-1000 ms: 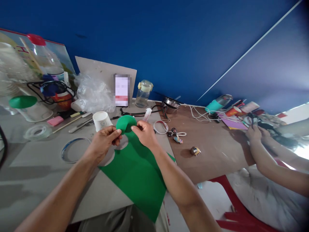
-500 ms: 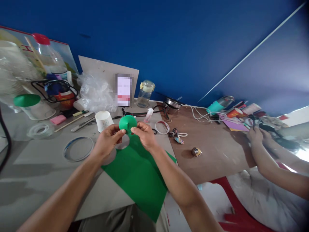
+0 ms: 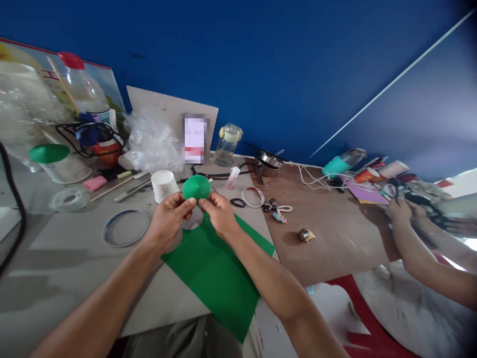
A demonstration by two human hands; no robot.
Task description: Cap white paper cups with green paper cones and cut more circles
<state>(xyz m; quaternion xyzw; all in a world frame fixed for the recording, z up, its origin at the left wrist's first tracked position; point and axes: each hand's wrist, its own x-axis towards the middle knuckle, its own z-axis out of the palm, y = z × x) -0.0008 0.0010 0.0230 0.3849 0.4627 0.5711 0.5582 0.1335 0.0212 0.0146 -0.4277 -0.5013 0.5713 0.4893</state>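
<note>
Both my hands hold one small green paper disc up over the grey table. My left hand pinches its lower left edge between thumb and fingers. My right hand pinches its lower right edge. Below them lies a large green paper sheet with round pieces cut out of its top corner. A white paper cup stands upside down just left of the disc.
A wire ring, a tape roll, a plastic bag, a glass jar and bottles crowd the table's back. To the right another person's hands work at a brown table beside a red chair.
The green paper piece has been closed from an open, notched circle into a rounded shape, and my hands have drawn closer together beneath it. The view has shifted slightly.
</note>
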